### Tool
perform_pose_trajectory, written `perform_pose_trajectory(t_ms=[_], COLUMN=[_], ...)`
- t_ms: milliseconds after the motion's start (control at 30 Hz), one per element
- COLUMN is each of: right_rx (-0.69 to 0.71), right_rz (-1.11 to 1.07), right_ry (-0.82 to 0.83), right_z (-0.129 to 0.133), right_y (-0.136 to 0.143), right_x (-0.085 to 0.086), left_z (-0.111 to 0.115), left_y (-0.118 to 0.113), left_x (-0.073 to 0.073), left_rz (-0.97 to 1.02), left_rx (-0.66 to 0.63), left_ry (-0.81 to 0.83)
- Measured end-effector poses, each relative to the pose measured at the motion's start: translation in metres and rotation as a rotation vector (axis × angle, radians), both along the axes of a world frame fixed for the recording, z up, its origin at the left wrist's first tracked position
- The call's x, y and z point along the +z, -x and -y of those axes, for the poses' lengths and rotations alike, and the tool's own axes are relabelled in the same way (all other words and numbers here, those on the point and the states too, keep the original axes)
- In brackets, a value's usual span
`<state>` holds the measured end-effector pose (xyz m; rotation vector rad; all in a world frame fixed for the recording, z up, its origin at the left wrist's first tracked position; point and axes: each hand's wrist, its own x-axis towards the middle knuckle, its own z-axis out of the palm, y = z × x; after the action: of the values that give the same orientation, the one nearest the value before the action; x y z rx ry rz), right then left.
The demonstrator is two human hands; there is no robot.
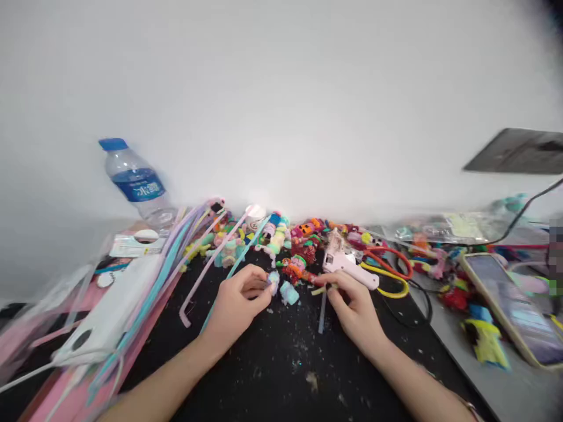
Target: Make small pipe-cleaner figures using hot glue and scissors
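Black table (264, 375) fills lower middle, scraps & crumbs across the front. Big bundle of fuzzy sticks (169, 258) lies along the L side, ends toward the person, prob. so singles pull out easily. Bottle (141, 184) at back L by the wall, likely put there to stay out of elbow range; can't tell if it really leans. Phone (510, 310) lies at far R, screen up, presumably for a quick look w/o lifting it.

L hand (240, 299): thumb & fingertips pinched on a small lilac piece (274, 282), held just above the table approx. mid-view, prob. by the tips so most of it stays visible. R hand (354, 310): fingers bent, thumb near index, at a yellowish strip (321, 289); can't tell if it's gripped or only touched.

Pink glue gun (349, 269) sits right behind R hand, handle end nearest, so prob. parked for easy reach. Small fuzzy toys (301, 246) heaped at back, maybe to free up the front. Clear stick (322, 316) beside R fingertips, held or lying unclear. Light-blue piece (289, 293) on table, just R of the lilac one.
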<state>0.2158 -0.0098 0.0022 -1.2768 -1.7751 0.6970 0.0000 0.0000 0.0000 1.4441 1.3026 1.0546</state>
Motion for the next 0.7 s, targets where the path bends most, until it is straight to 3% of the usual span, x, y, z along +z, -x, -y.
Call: perform_pose_trajectory(t_ms=[167, 700], right_rx=[-0.064, -0.058], right_rz=[-0.064, -0.122], right_ry=[0.030, 0.074], right_z=[0.0016, -0.0007], right_y=[0.0024, 0.0012], right_x=[-0.0010, -0.0072], left_z=[0.0019, 0.0038], left_y=[-0.0007, -0.0005], left_x=[0.0018, 0.0031], left_rz=[0.003, 0.001], left_rx=[0.013, 0.023], left_ry=[-0.006, -0.029])
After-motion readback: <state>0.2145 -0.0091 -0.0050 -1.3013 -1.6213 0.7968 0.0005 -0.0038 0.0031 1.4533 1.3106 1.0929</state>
